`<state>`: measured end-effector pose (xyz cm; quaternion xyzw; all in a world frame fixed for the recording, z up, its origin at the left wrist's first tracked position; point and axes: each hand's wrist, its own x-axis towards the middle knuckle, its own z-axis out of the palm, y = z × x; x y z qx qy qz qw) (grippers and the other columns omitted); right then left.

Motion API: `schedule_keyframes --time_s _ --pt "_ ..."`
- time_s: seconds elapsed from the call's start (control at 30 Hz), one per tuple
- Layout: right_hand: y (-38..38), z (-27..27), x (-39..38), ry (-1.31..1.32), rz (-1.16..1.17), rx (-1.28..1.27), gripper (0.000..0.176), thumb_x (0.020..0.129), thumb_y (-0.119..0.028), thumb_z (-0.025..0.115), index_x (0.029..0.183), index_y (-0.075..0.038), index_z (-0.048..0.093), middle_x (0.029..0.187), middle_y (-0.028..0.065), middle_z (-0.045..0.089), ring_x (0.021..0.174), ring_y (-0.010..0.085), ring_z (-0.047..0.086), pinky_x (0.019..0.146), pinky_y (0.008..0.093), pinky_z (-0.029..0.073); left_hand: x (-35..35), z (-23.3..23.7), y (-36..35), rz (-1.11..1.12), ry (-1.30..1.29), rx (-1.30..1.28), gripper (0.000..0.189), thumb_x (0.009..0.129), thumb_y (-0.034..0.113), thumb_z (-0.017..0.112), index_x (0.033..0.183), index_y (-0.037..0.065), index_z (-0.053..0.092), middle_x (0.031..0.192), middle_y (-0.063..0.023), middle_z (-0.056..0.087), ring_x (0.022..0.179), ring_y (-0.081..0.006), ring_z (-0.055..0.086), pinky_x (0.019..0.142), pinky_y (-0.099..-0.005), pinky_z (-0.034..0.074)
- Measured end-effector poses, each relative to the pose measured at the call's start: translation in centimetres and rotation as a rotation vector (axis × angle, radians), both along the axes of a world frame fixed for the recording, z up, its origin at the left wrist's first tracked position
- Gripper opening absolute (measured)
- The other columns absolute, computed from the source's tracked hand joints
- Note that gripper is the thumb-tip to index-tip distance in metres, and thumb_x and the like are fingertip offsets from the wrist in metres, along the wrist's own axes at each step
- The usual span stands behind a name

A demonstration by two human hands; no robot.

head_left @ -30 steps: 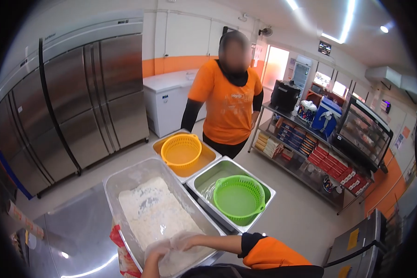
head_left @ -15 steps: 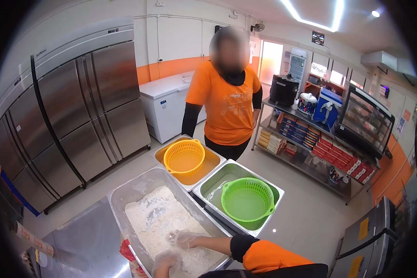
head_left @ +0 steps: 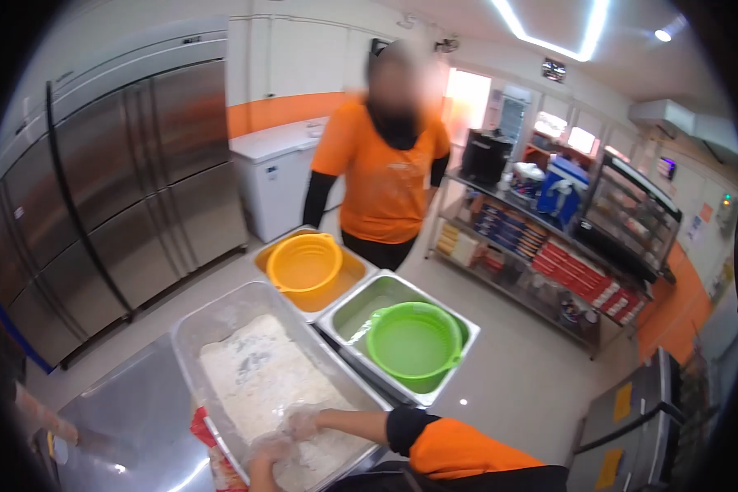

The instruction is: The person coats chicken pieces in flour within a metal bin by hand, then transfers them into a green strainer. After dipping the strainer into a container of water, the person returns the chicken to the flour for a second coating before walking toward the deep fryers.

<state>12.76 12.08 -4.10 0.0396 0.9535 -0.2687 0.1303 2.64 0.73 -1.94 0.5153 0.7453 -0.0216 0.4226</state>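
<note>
A large translucent tub holds a layer of white flour. Both of my hands are gloved in clear plastic and are low in this tub, close together. My right hand reaches in from the right and touches the flour. Beside it on the left, my left hand is over the flour near the tub's front side. The fingers of both are blurred, so any grip is hidden. Past the tub, a yellow basket and a green basket sit in metal pans of liquid.
A person in an orange shirt stands behind the pans. Steel refrigerators line the left. A metal table lies left of the tub, with a red package between. Shelving with boxes is at the back right.
The whole view has shifted, so the scene sits further left and is more blurred. My left hand has come up closer to my right hand in the flour.
</note>
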Motion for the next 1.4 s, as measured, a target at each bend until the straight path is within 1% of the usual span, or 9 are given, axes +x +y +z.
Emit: schedule_keyframes --time_s 0.2,0.37,0.73,1.0,1.07,1.1,1.2,1.27,1.4 --pt "0.4 -3.9 -0.8 0.078 0.037 0.088 0.026 0.065 -0.026 0.045 0.072 -0.003 0.058 0.067 0.0148 0.055 0.061 0.0269 0.052 0.057 0.0375 0.040 -1.5 0.3 0.5 0.135 -0.106 -0.025 0.026 0.071 0.018 0.039 0.089 0.003 0.052 0.095 -0.0144 0.050 0.088 -0.0241 0.047 0.076 -0.0358 0.036" --pt "-0.1 3.7 1.6 0.259 -0.145 0.097 0.026 0.070 -0.029 0.043 0.071 -0.005 0.054 0.072 0.0161 0.054 0.066 0.0301 0.051 0.060 0.0397 0.040 -0.9 -0.5 0.9 0.170 -0.119 0.009 0.026 0.070 0.016 0.039 0.088 0.002 0.052 0.094 -0.0156 0.050 0.087 -0.0251 0.048 0.076 -0.0364 0.037" --pt "1.1 6.3 1.3 0.033 -0.017 0.080 0.031 0.067 -0.018 0.041 0.089 0.001 0.051 0.082 0.0187 0.054 0.077 0.0280 0.052 0.071 0.0357 0.039 -1.0 -1.1 -0.4 0.281 -0.143 0.111 0.025 0.069 0.013 0.038 0.084 -0.001 0.052 0.091 -0.0182 0.049 0.085 -0.0272 0.048 0.074 -0.0379 0.038" --pt "8.7 -3.5 -5.0 0.021 -0.038 0.534 0.044 0.073 -0.018 0.034 0.112 0.003 0.029 0.115 0.0199 0.028 0.108 0.0293 0.024 0.091 0.0395 0.017 -1.4 -2.3 -0.8 0.344 0.387 0.621 0.024 0.068 0.010 0.038 0.081 -0.003 0.052 0.089 -0.0201 0.049 0.083 -0.0288 0.048 0.072 -0.0390 0.038" --pt "8.9 -2.1 -7.5 -0.013 -0.139 0.689 0.050 0.075 -0.018 0.031 0.119 0.002 0.018 0.126 0.0167 0.014 0.118 0.0287 0.007 0.095 0.0428 0.003 -0.9 4.9 -1.2 0.317 0.401 0.446 0.026 0.067 0.007 0.037 0.087 -0.005 0.050 0.091 -0.0223 0.048 0.087 -0.0314 0.046 0.076 -0.0385 0.036" --pt "8.7 -2.1 -8.5 0.193 -0.134 0.654 0.047 0.075 -0.015 0.031 0.119 0.000 0.021 0.124 0.0171 0.018 0.117 0.0281 0.012 0.096 0.0406 0.008 -1.9 1.1 -0.8 0.472 0.301 0.599 0.030 0.066 0.005 0.038 0.092 -0.007 0.047 0.092 -0.0223 0.048 0.090 -0.0333 0.044 0.078 -0.0381 0.035" --pt "7.1 -2.9 -12.2 0.683 0.285 0.520 0.037 0.071 -0.011 0.036 0.106 -0.001 0.040 0.107 0.0165 0.043 0.102 0.0233 0.039 0.086 0.0325 0.030 -2.5 2.3 -0.7 0.097 0.629 0.485 0.033 0.067 0.004 0.037 0.097 -0.007 0.043 0.088 -0.0214 0.049 0.088 -0.0338 0.045 0.079 -0.0386 0.034" --pt "5.3 -1.8 -11.7 0.023 0.426 0.328 0.031 0.072 -0.013 0.036 0.101 -0.005 0.047 0.097 0.0166 0.049 0.091 0.0245 0.047 0.080 0.0329 0.034 -2.6 1.0 -0.6 0.348 0.498 0.781 0.029 0.071 0.006 0.034 0.097 -0.006 0.039 0.084 -0.0235 0.049 0.084 -0.0351 0.047 0.074 -0.0398 0.036" --pt "3.7 -7.3 -7.9 0.079 0.065 -0.416 0.028 0.076 -0.018 0.035 0.095 -0.002 0.049 0.088 0.0156 0.052 0.084 0.0241 0.050 0.075 0.0343 0.036 -2.4 6.6 -0.1 0.875 0.053 0.683 0.021 0.074 0.011 0.035 0.087 -0.002 0.045 0.085 -0.0226 0.049 0.084 -0.0348 0.046 0.074 -0.0397 0.036"
